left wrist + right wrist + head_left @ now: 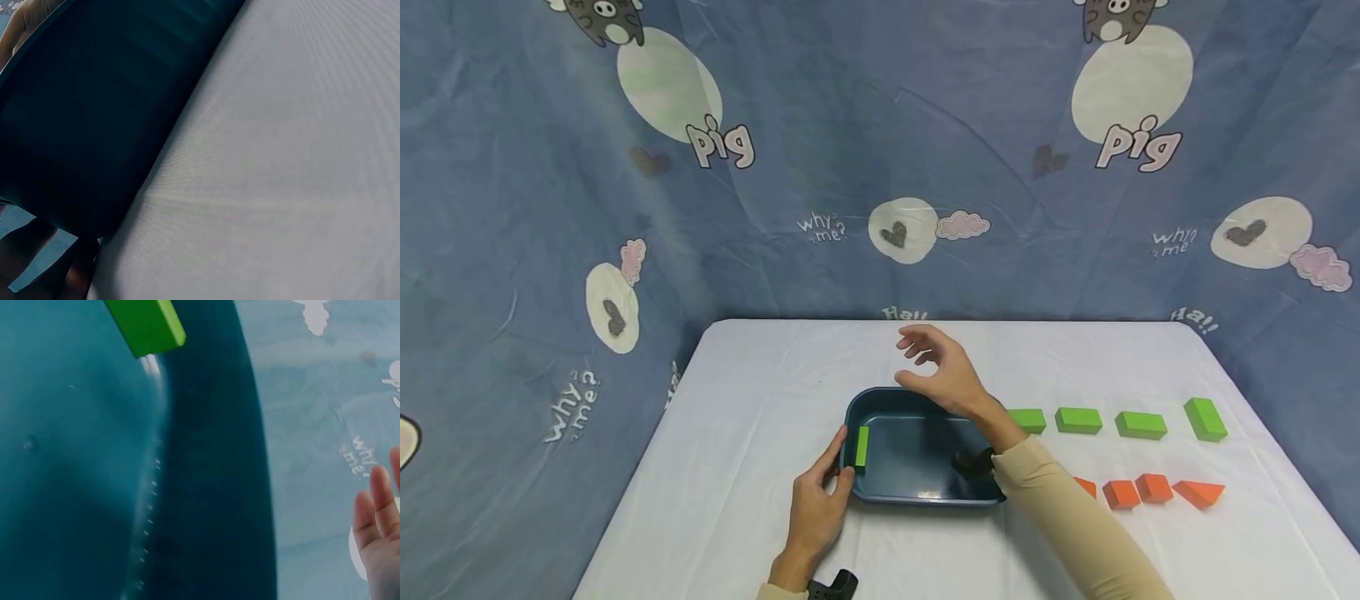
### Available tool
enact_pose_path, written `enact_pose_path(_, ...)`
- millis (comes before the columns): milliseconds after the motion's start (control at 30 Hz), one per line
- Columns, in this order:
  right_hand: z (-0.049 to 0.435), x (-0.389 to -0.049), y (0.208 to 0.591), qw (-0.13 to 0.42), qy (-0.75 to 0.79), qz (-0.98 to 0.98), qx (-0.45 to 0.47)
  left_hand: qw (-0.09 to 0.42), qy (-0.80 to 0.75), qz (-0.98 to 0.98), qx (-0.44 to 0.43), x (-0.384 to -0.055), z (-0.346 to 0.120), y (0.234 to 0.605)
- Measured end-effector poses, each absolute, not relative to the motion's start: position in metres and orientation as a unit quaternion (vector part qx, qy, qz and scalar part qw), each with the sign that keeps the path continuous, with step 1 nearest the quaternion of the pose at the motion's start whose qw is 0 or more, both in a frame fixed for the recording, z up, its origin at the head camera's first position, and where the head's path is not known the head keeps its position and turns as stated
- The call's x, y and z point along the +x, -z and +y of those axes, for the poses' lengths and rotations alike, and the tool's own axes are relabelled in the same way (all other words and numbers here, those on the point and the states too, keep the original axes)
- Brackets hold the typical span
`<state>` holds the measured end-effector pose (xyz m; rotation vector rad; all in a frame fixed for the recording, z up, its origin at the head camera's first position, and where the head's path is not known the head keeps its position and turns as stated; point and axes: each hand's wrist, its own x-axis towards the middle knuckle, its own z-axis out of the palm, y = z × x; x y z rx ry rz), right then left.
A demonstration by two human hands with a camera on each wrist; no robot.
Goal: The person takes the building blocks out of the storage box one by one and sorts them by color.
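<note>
A dark blue-green rectangular tray [925,493] sits on the white-covered table. Along its left end, my left hand [820,510] touches the outside with thumb and index fingertips at the rim. Those fingers show dimly at the lower left of the left wrist view, beside the tray wall [94,137]. Inside the tray, a green block [862,447] stands near the left wall; its end also shows in the right wrist view. Over the tray's far right part, my right hand [943,371] is raised with loosely bent fingers and nothing in them. The right forearm hides the tray's right end.
Several green blocks [1078,421] form a row to the tray's right. Nearer me lie several orange blocks [1122,495], with an orange triangular block [1199,494] at the right; the sleeve [1075,517] partly covers one. A blue printed cloth [820,275] hangs behind the table.
</note>
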<state>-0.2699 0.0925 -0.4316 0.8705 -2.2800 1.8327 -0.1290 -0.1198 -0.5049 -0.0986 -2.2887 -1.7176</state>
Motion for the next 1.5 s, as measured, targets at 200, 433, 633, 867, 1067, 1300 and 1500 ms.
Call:
enact_pose_path(200, 0.087, -0.274, 0.458, -0.004, -0.598, -0.743, 0.299, 0.144, 0.588, -0.795, -0.041, -0.129, -0.120, 0.506)
enact_pose_path(433, 0.079, -0.268, 0.469, -0.050, -0.582, -0.751, 0.307, 0.146, 0.589, -0.793, -0.050, -0.130, -0.120, 0.508)
enact_pose_path(633, 0.072, -0.262, 0.473, -0.082, -0.530, -0.779, 0.324, 0.148, 0.588, -0.793, -0.054, -0.130, -0.120, 0.505)
enact_pose_path(867, 0.070, -0.260, 0.476, -0.154, -0.480, -0.795, 0.338, 0.150, 0.572, -0.804, -0.063, -0.132, -0.121, 0.510)
enact_pose_path(1067, 0.064, -0.261, 0.485, -0.173, -0.432, -0.816, 0.342, 0.149, 0.568, -0.807, -0.061, -0.139, -0.125, 0.533)
enact_pose_path(1300, 0.054, -0.261, 0.492, -0.188, -0.388, -0.829, 0.357, 0.150, 0.568, -0.805, -0.080, -0.143, -0.134, 0.548)
enact_pose_path(1500, 0.048, -0.260, 0.497, -0.187, -0.355, -0.840, 0.366, 0.148, 0.560, -0.812, -0.079, -0.143, -0.137, 0.549)
